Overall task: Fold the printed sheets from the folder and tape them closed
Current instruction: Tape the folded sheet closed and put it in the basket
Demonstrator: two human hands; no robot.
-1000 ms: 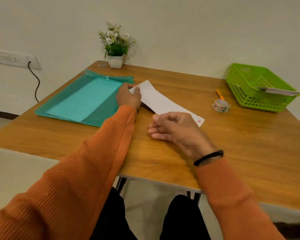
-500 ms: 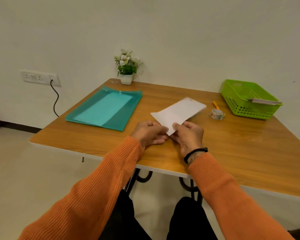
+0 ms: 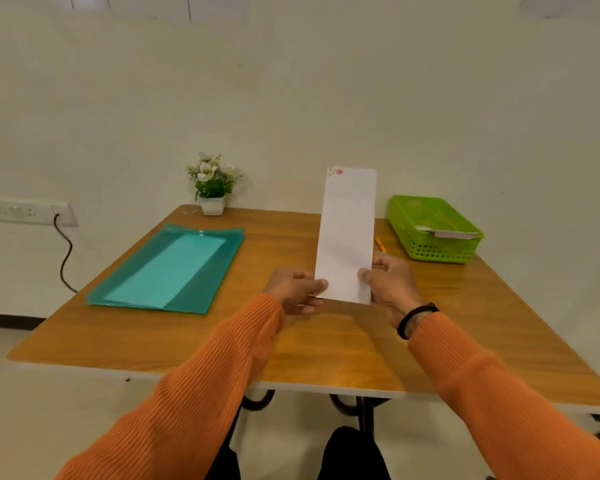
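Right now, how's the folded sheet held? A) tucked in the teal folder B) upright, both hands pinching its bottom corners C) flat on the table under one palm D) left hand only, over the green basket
B: the folded sheet stands upright above the table, the left hand and the right hand each pinching a bottom corner.

Left hand: the left hand (image 3: 297, 292) is held up over the table. Its thumb is laid flat on the front of the tall white folded paper sheet (image 3: 347, 237), and its fingers are curled behind the bottom left corner.
Right hand: the right hand (image 3: 390, 285) is held at the bottom right corner, with the thumb pinched on the front.
Arms: both arms are stretched forward in ribbed orange sleeves.
Right wrist: a black band is worn there.
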